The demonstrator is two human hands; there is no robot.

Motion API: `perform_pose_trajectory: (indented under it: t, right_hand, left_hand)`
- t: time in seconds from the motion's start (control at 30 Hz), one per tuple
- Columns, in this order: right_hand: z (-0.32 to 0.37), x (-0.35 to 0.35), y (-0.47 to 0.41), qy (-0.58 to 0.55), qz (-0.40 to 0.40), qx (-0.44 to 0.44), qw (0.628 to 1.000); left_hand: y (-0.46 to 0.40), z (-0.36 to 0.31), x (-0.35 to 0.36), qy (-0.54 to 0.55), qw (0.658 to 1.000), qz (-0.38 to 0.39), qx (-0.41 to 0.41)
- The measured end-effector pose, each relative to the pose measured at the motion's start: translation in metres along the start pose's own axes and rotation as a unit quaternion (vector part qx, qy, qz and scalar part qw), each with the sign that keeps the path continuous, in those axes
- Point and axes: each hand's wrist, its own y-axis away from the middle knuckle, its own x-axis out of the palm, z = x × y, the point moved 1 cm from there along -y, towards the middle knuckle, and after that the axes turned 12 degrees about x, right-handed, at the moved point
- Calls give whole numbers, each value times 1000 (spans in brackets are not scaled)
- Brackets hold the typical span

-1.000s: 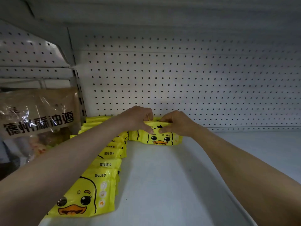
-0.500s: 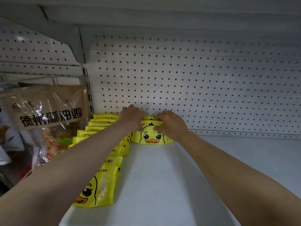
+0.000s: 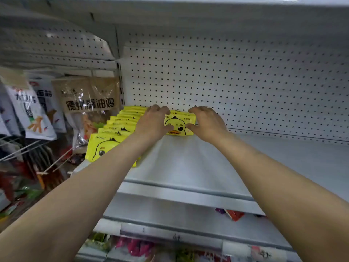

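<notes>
Your left hand (image 3: 154, 121) and your right hand (image 3: 208, 122) both reach to the back of the white shelf (image 3: 188, 167). There a yellow duck wet-wipe pack (image 3: 179, 123) stands upright on its long edge, its printed duck face turned toward you and its back close to the pegboard wall (image 3: 245, 87). You hold this pack from both ends. The left fingers (image 3: 160, 109) curl over its top left corner with the thumb pressed on the front beside the duck's face. The right fingers (image 3: 199, 109) curl over the top right corner with the thumb on the front at the other side. The pack's lower edge rests on the shelf. Just to its left, partly hidden by your left wrist and forearm, a row of matching yellow packs (image 3: 120, 123) runs from the pegboard toward the shelf's front edge, each upright and overlapping the next. Your left hand covers the spot where the held pack meets the far end of that row, so whether they touch cannot be told. Beyond the upright at the shelf's left end hangs a brown snack bag (image 3: 88, 99) with bold dark characters, and further left hang white bags (image 3: 30, 110). On the lower shelf beneath your right forearm lies a red packet (image 3: 234, 214).
</notes>
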Motion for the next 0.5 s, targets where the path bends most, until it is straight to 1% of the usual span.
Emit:
perform_pose_trajectory:
  t: [0.13,0.33,0.5]
  right_hand:
    - [12,-19,56,-17,-3,-22,1000]
    - [44,-20,133,-44,21,-89,995]
    - [96,-13,179,-82,52,-149,984]
  left_hand:
    - [64,-23,-21,-21,999,-28,-8]
    - [166,-41,-57,-71,996,-35,-42]
    - [241,-35,-89,-122,990,-6,-72]
